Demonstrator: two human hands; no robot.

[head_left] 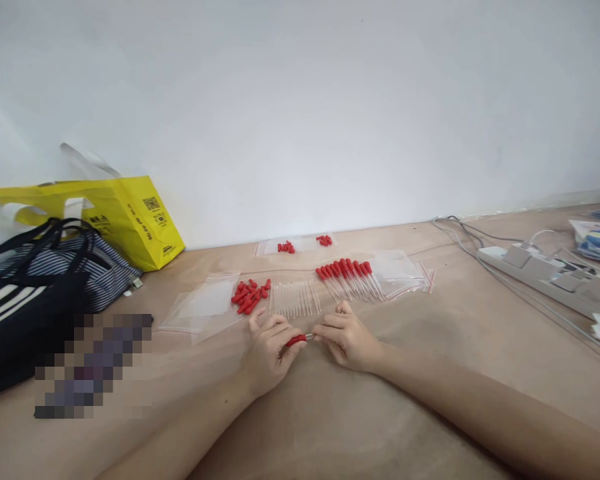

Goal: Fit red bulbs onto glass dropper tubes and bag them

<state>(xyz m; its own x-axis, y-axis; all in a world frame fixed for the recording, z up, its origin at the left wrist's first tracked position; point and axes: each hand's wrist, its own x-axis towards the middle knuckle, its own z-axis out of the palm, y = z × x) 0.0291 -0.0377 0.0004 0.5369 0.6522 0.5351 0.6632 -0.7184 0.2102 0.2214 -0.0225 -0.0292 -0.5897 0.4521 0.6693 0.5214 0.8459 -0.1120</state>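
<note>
My left hand (275, 347) pinches a red rubber bulb (296, 340) low over the table. From its right, my right hand (347, 337) grips a thin clear dropper tube (309, 337), whose end meets the bulb; how deep it sits inside I cannot tell. Just beyond my left hand lies a pile of loose red bulbs (250, 295). Beside that pile is a row of clear tubes (294, 298). Farther right, several droppers with red bulbs on their tubes (347, 277) lie side by side.
Clear zip bags (205, 300) lie under and beside the parts, with more small red pieces (286, 247) near the wall. At left stand a yellow bag (155, 227) and a striped dark bag (105, 267). A power strip (555, 277) with cables lies at right.
</note>
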